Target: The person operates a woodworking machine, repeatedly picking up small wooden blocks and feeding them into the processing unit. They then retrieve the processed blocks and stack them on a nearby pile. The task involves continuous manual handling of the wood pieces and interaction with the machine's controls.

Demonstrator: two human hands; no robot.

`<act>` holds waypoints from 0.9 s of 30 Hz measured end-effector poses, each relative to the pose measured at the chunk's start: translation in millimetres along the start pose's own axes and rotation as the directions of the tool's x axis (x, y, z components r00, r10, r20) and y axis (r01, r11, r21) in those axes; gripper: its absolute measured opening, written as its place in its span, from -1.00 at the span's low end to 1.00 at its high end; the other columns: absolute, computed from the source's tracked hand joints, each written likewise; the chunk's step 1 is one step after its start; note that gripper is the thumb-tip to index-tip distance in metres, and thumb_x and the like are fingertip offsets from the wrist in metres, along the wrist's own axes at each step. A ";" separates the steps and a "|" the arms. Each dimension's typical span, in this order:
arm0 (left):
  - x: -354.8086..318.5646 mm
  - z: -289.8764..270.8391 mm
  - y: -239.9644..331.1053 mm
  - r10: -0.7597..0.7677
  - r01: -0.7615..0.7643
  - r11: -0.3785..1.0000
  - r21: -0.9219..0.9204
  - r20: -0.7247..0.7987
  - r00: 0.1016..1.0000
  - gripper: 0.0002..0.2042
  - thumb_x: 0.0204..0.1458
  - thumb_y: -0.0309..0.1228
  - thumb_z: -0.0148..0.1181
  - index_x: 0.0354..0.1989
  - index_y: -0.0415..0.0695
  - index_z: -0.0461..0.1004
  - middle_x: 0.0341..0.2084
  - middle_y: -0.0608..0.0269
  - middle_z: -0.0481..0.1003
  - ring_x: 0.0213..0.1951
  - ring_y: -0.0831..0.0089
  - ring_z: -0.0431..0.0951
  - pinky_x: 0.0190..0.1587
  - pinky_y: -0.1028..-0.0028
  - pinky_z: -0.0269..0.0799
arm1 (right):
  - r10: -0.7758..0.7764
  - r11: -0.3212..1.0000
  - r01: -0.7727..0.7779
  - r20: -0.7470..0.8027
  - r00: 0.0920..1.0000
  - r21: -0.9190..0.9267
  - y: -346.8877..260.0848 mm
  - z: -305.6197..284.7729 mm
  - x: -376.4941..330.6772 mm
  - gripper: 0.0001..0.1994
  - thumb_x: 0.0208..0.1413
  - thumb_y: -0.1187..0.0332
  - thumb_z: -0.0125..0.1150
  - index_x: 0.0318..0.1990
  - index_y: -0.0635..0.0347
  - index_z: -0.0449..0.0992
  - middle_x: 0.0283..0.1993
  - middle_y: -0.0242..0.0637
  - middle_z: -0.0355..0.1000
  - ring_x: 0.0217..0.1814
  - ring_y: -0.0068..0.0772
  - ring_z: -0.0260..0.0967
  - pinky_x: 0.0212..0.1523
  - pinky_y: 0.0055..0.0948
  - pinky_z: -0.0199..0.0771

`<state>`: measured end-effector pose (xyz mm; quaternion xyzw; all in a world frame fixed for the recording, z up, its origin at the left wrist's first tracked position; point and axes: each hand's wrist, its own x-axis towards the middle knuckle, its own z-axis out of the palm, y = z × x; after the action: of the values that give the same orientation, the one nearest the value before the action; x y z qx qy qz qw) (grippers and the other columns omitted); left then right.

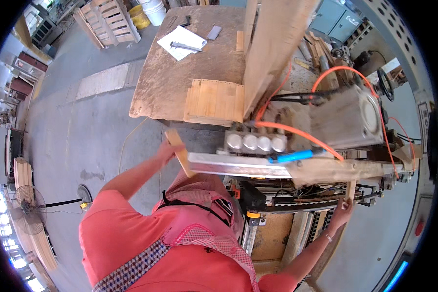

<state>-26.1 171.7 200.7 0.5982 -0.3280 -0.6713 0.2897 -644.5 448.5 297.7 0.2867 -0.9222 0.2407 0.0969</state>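
Observation:
My left hand (167, 150) is closed around a short, pale wooden slat (182, 159), held tilted beside the left end of a metal rail (238, 164). My right hand (343, 211) reaches under the machine's right part and pinches the lower end of another light wooden piece (350, 189). The upper end of that piece meets a dusty, wood-coloured bar (321, 172). Between my hands lies a blue tool or nozzle (294, 156) above the rail. A row of round silver knobs (250, 142) sits just behind it.
A stack of flat wooden pieces (215, 101) lies on the worn brown table (151, 87), with papers (180, 41) and a caliper (185, 47) farther back. An orange hose (301, 132) arches over the machine. A tall wooden post (272, 53) rises behind. A fan (30, 209) stands left.

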 end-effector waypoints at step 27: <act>387.6 -51.4 -51.6 0.172 -0.159 0.982 0.101 -0.142 0.975 -0.66 0.07 -0.35 -0.14 0.00 -0.12 0.41 -0.22 0.05 0.51 -0.26 0.31 0.54 -0.23 0.30 0.47 | 0.409 0.911 -0.364 0.312 0.858 -0.194 -33.0 -89.1 -273.4 -0.72 -0.17 0.31 0.33 -0.28 0.23 0.54 -0.44 -0.19 0.50 -0.36 -0.30 0.48 -0.29 -0.39 0.43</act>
<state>-20.1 -104.1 -81.2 0.6298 -0.3836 -0.5826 0.3416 -398.6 601.0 301.0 0.1266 -0.9768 0.1414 -0.0988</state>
